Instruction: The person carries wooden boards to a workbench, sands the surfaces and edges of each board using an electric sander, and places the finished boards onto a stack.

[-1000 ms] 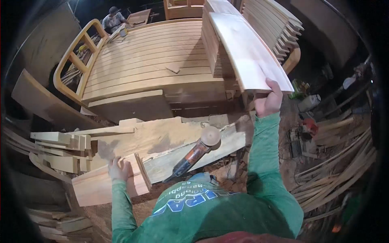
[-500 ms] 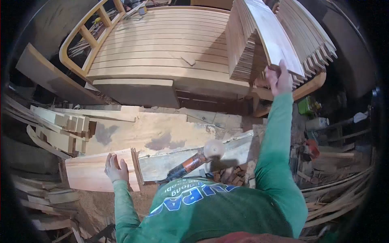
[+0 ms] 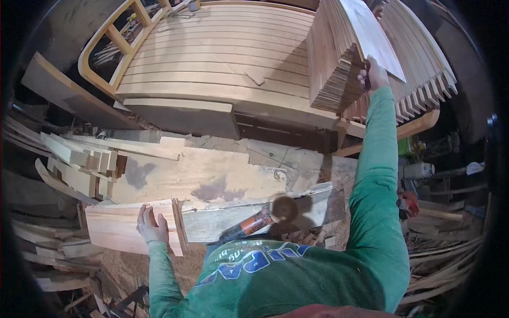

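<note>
My left hand (image 3: pixel 154 227) lies on a pale wooden board (image 3: pixel 119 225) at the lower left, its fingers stretched over the surface near the right end. At the upper right, my right hand (image 3: pixel 376 73) is at the near end of a light-faced board (image 3: pixel 374 37) on top of a stack of boards (image 3: pixel 334 63). Its fingers are curled at that board's edge. An orange and black angle grinder (image 3: pixel 249 225) with a round disc lies on the bench in front of my body.
A slatted wooden bed frame (image 3: pixel 212 58) with a curved, barred end (image 3: pixel 114 42) fills the back. More boards (image 3: pixel 413 63) stand in a row at the far right. Cut timber pieces (image 3: pixel 79 159) are piled at the left. Wood strips (image 3: pixel 440 265) lie at the lower right.
My right hand has pushed the top board away from me, back along the stack. The view has shifted slightly, and the grinder's disc looks darker. My left hand stays on its board.
</note>
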`<control>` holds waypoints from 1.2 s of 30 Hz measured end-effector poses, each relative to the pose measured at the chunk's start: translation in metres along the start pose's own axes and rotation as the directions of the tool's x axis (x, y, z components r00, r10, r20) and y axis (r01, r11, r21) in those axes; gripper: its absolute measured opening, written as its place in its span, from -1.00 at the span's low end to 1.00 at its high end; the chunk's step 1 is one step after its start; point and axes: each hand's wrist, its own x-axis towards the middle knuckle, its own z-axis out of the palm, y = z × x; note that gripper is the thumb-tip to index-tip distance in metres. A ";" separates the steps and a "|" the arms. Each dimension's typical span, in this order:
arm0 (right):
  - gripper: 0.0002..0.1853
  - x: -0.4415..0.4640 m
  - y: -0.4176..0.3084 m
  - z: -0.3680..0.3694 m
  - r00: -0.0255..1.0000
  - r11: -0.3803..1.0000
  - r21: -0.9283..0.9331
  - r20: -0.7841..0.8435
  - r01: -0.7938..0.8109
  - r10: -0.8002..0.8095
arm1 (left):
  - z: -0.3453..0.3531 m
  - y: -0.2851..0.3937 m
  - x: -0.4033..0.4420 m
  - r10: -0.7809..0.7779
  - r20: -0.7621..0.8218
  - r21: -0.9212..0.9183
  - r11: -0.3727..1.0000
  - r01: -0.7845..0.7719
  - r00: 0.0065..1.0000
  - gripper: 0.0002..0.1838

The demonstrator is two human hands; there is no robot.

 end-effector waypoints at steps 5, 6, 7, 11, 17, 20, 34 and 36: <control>-0.51 0.021 -0.017 0.022 1.000 0.999 -0.034 -0.008 -0.008 0.008 | -0.002 0.004 0.002 -0.040 0.024 -0.003 0.999 0.040 0.999 -0.53; -0.50 0.028 -0.021 0.021 1.000 0.998 -0.061 0.002 -0.030 0.030 | -0.002 0.003 0.002 -0.038 0.027 0.001 0.999 0.038 0.999 -0.53; -0.49 0.035 -0.025 0.020 0.999 0.995 -0.088 0.012 -0.049 0.050 | -0.002 0.003 0.002 -0.036 0.027 0.002 0.999 0.036 0.999 -0.53; -0.44 0.059 -0.033 0.021 0.994 0.980 -0.170 0.008 -0.103 0.106 | -0.001 0.001 0.003 -0.043 0.030 -0.007 0.999 0.043 0.999 -0.51; -0.47 0.094 -0.031 0.009 0.986 0.970 -0.217 0.097 -0.112 0.136 | 0.000 0.000 0.002 -0.040 0.023 -0.008 0.999 0.040 0.999 -0.50; -0.52 0.108 -0.034 0.007 0.978 0.974 -0.180 0.131 -0.135 0.160 | -0.004 0.003 0.003 -0.044 0.027 -0.006 0.999 0.044 0.999 -0.50; -0.72 0.100 -0.005 0.031 0.999 0.879 0.476 -0.038 0.025 -0.008 | -0.004 0.003 0.001 -0.028 0.008 -0.008 1.000 0.028 1.000 -0.52; -0.72 0.086 -0.001 0.036 0.998 0.864 0.503 -0.056 0.023 0.006 | -0.004 0.003 0.003 -0.031 0.008 -0.007 0.999 0.031 0.999 -0.52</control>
